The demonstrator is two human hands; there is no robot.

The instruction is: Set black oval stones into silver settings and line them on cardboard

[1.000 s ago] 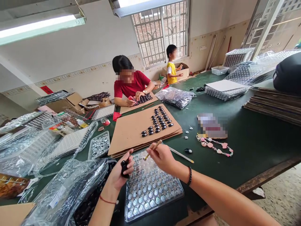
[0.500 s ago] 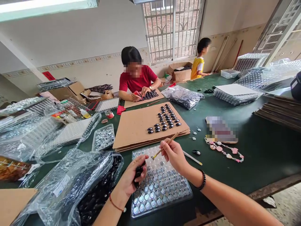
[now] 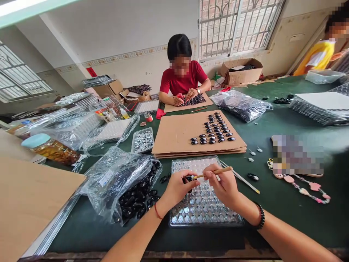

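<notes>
Holding a small black piece point(image 3: 188, 178) in the left fingers point(image 3: 192, 185), pinched near their tips and partly hidden between them. Gripping a wooden stick point(image 3: 221, 170) in the right fingers point(image 3: 213, 180), pencil-fashion, with its yellow end right at the black piece; hard to tell whether touching. Held above a clear tray point(image 3: 205, 224) on the green worktop point(image 3: 95, 225).

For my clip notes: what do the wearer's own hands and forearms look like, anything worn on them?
The left hand is ungloved, with a thin red cord bracelet at its wrist. The right hand, also ungloved, has a black beaded bracelet. No sleeves are in view.
</notes>
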